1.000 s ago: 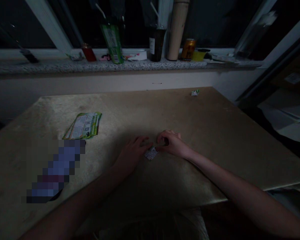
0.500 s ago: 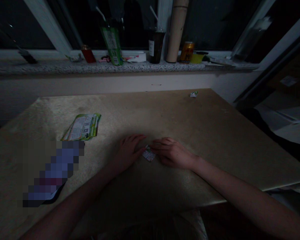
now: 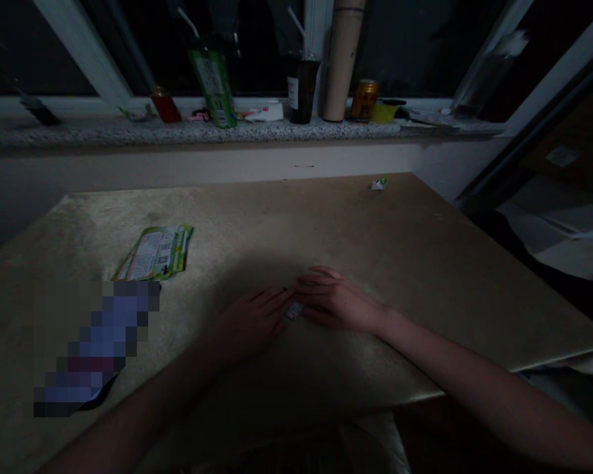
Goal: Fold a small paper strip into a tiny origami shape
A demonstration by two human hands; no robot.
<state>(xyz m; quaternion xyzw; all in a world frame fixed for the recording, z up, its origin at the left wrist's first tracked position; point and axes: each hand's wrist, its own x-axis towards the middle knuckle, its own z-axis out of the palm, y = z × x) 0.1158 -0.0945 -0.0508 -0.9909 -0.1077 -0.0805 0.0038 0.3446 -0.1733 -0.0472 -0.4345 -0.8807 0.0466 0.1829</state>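
Between my hands, on the table (image 3: 257, 224), lies a small folded printed wrapper (image 3: 294, 310), pale with dark print and partly covered by fingers. My left hand (image 3: 254, 322) reaches in from the left, its fingers held together and pressing the wrapper's left and upper edge. From the other side my right hand (image 3: 338, 299) has its fingers bent and bunched on the wrapper's right edge. The fingertips of both hands meet just above it. Dim light and the fingers hide how much of the wrapper is folded under.
Left on the table are flat green-and-white packets (image 3: 155, 253) and a blurred-out phone (image 3: 101, 349). A crumpled green-and-white scrap (image 3: 378, 185) sits near the back right edge. Along the stone windowsill (image 3: 257, 135) stand a green drink pack (image 3: 215, 85), a dark cup (image 3: 302, 92) and a can (image 3: 364, 101).
My left hand has shifted over the wrapper, its fingers flattening and drawing together toward my right fingertips. Less of the wrapper shows now. My right hand stays nearly in place; the view has shifted slightly.
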